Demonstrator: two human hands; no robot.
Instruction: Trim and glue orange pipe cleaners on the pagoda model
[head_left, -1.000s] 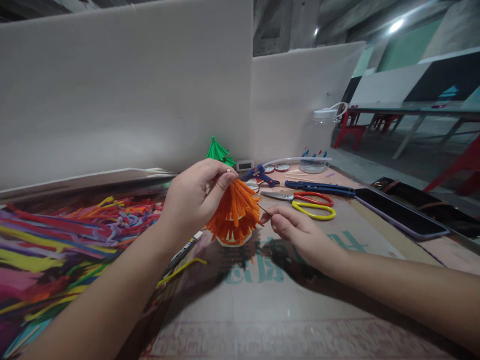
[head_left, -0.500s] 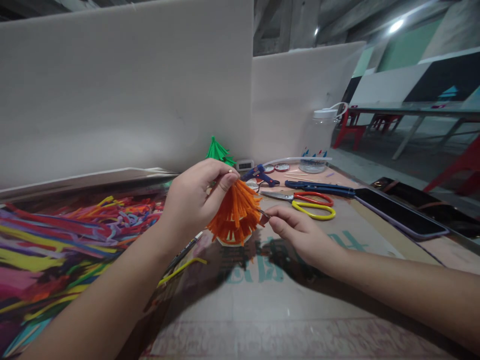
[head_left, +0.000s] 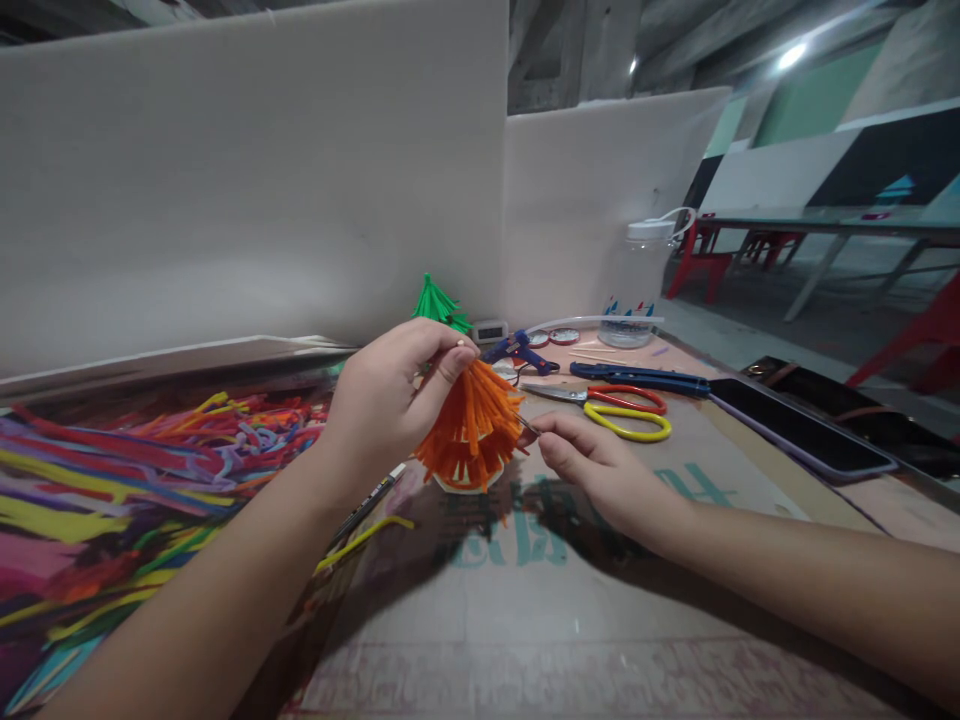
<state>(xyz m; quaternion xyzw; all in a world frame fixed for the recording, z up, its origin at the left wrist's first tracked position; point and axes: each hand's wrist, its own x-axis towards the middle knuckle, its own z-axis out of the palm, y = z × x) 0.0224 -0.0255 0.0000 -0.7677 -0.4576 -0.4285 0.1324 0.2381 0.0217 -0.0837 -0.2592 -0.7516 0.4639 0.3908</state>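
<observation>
An orange pipe-cleaner tree (head_left: 480, 430) with fringed tiers and a pale base stands tilted above the board in front of me. My left hand (head_left: 409, 385) pinches it at the tip, where a small pale end shows between thumb and finger. At its right side, my right hand (head_left: 589, 455) is closed on a thin dark pointed tool (head_left: 529, 426), most of it hidden by the fingers. The tool's end touches or lies close to the orange fringe. Behind my left hand rises a green fringed tree (head_left: 435, 300).
Loose colourful pipe cleaners (head_left: 150, 470) cover the left side. To the right lie scissors (head_left: 626, 412), a blue utility knife (head_left: 637, 378) and a phone (head_left: 802, 425). A glue gun (head_left: 517, 348) and a water bottle (head_left: 637, 280) are farther back. White boards (head_left: 255, 180) wall the rear.
Almost nothing differs. Both hands keep their places around the orange tree, with at most a slight shift of the tool in my right fingers.
</observation>
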